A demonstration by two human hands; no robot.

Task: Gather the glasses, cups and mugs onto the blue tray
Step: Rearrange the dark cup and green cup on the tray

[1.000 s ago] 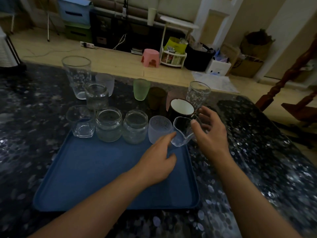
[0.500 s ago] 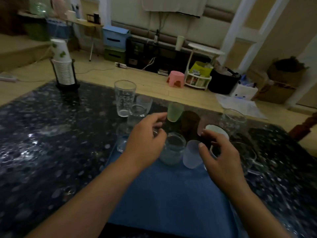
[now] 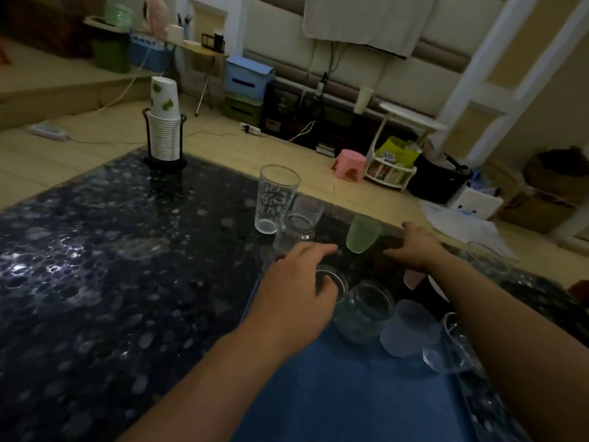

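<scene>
The blue tray (image 3: 334, 397) lies at the near right of the dark table. On its far end stand two glass jars (image 3: 363, 311), a frosted cup (image 3: 408, 327) and a clear handled glass (image 3: 446, 349). Beyond the tray stand a tall clear glass (image 3: 275, 199), a small frosted glass (image 3: 308, 206), a glass jar (image 3: 294, 231) and a green cup (image 3: 361, 234). My left hand (image 3: 299, 282) hovers over the tray's far edge, fingers stretched toward that jar, holding nothing. My right hand (image 3: 417, 247) lies over a dark cup (image 3: 393, 242) right of the green cup; its grip is hidden. A pink cup (image 3: 414, 277) shows below it.
A stack of paper cups in a black holder (image 3: 164, 126) stands at the table's far left corner. Another clear glass (image 3: 484, 256) stands at the far right, near the table's far edge (image 3: 334, 205). The left half of the table (image 3: 95, 266) carries nothing else.
Both hands have left the handled glass on the tray and reached forward to the far row of cups. The view has tilted up and to the left.
</scene>
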